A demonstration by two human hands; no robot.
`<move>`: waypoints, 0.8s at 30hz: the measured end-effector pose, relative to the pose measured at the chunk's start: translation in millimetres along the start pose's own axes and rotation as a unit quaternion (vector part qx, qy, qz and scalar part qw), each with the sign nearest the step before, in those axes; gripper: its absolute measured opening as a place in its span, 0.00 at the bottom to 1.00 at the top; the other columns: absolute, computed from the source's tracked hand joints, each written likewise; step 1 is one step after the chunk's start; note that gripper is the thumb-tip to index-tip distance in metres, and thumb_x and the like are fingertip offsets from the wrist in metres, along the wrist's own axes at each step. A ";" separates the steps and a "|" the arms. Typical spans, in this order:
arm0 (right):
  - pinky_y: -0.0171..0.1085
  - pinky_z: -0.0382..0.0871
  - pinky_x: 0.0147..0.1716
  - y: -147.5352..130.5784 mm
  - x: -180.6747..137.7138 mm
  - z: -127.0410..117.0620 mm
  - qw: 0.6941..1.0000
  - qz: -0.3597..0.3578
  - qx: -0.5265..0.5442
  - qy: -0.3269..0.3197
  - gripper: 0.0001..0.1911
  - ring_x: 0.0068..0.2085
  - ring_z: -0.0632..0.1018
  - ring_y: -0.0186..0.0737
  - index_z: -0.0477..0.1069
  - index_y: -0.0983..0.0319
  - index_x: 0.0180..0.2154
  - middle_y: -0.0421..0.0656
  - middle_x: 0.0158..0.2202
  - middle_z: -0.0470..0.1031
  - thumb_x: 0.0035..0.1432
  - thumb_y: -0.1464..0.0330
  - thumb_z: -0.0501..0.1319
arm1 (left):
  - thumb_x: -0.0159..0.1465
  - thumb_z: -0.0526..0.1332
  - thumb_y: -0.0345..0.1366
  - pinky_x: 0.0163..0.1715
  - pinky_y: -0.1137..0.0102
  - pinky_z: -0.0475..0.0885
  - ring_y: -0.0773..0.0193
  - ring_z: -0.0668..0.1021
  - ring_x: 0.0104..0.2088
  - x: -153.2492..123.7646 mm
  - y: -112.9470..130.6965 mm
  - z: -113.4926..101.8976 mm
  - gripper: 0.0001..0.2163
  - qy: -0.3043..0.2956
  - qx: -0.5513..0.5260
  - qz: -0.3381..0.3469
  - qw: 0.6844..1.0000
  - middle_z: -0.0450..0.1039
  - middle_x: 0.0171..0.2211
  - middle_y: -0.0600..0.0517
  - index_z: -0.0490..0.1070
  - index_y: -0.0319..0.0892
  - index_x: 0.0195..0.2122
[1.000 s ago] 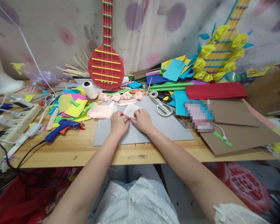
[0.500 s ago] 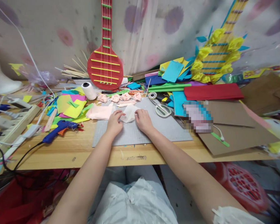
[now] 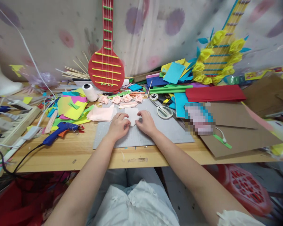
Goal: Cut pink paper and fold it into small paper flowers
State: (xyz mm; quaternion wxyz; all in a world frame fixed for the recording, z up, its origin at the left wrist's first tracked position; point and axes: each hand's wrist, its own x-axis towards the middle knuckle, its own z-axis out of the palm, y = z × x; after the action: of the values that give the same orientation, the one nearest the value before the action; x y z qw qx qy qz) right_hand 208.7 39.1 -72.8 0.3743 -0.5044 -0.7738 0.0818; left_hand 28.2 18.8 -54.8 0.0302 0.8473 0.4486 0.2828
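Note:
A small pale piece of crepe paper (image 3: 132,115) is upon the grey cutting mat (image 3: 169,133), between my hands. My left hand (image 3: 118,126) has its fingers curled at the paper's left edge, thumb and forefinger pinching it. From the other side my right hand (image 3: 146,122) grips the right edge with thumb and bent fingers. Just left of my left hand lies a folded pink crepe paper stack (image 3: 100,113). Behind the paper are several pink paper flowers (image 3: 126,98) in a row, with thin pink strips (image 3: 127,105) in front of them.
Scissors (image 3: 164,111) lie right of my hands, near brown cardboard (image 3: 235,142). To the left are a blue glue gun (image 3: 61,131), a power strip (image 3: 19,133) and a white thread spool (image 3: 89,92). A red paper lute (image 3: 106,70) stands at the back.
The pale paper has turned from a slanted, pointed position to a squarer, narrower one. Both hands have shifted slightly, their fingers more curled at its edges.

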 end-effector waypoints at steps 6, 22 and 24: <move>0.39 0.59 0.38 -3.5 -0.8 -2.5 0.997 -0.035 -0.023 -0.057 0.07 0.36 0.67 0.42 0.64 0.61 0.35 0.43 0.31 0.69 0.51 0.73 0.56 | 0.56 0.53 0.27 0.44 0.63 0.63 0.60 0.68 0.41 2.8 -0.3 2.3 0.14 -0.028 -0.045 -0.032 0.998 0.72 0.34 0.51 0.69 0.43 0.42; 0.37 0.58 0.37 -6.8 -1.5 -2.7 0.992 -0.056 -0.013 -0.114 0.10 0.34 0.67 0.39 0.64 0.62 0.39 0.42 0.31 0.70 0.52 0.72 0.54 | 0.57 0.53 0.30 0.47 0.62 0.60 0.62 0.70 0.38 9.6 0.3 11.7 0.18 -0.038 -0.093 -0.070 0.992 0.73 0.32 0.54 0.60 0.44 0.50; 0.37 0.58 0.37 -6.4 -1.5 -2.7 0.992 -0.057 -0.014 -0.114 0.10 0.34 0.67 0.39 0.64 0.62 0.39 0.42 0.31 0.69 0.52 0.72 0.54 | 0.57 0.52 0.29 0.48 0.61 0.59 0.61 0.70 0.38 11.0 -1.2 12.7 0.18 -0.041 -0.099 -0.081 0.991 0.73 0.32 0.54 0.60 0.44 0.51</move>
State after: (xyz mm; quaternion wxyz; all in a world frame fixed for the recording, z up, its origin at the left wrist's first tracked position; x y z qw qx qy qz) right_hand 206.2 34.1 -68.5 0.2803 -0.4520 -0.8401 0.1070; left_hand 38.6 30.7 -60.9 0.1549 0.8117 0.4840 0.2878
